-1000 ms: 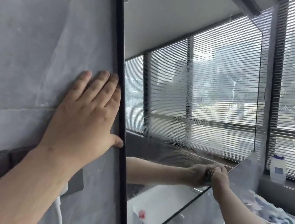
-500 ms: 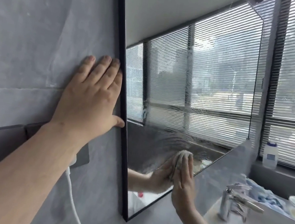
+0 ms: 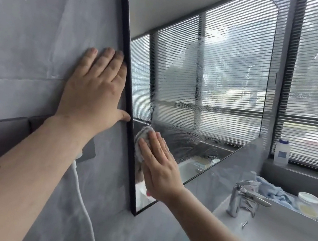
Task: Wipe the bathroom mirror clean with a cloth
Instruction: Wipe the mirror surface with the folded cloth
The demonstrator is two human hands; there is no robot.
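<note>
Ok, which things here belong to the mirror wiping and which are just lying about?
In use: black-framed wall mirror, grey-white cloth, right hand pressing it, left hand flat on grey wall.
Lying about: chrome tap, crumpled blue towel, white plastic bottle.

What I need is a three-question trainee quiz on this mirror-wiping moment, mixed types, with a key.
1. Fill in: the white bottle stands on the ___.
2. True or false: the right hand presses the cloth flat against the mirror.
3. The left hand rests on: A) the cloth, B) the wall beside the mirror, C) the white bottle.
Key: 1 windowsill; 2 true; 3 B.
</note>
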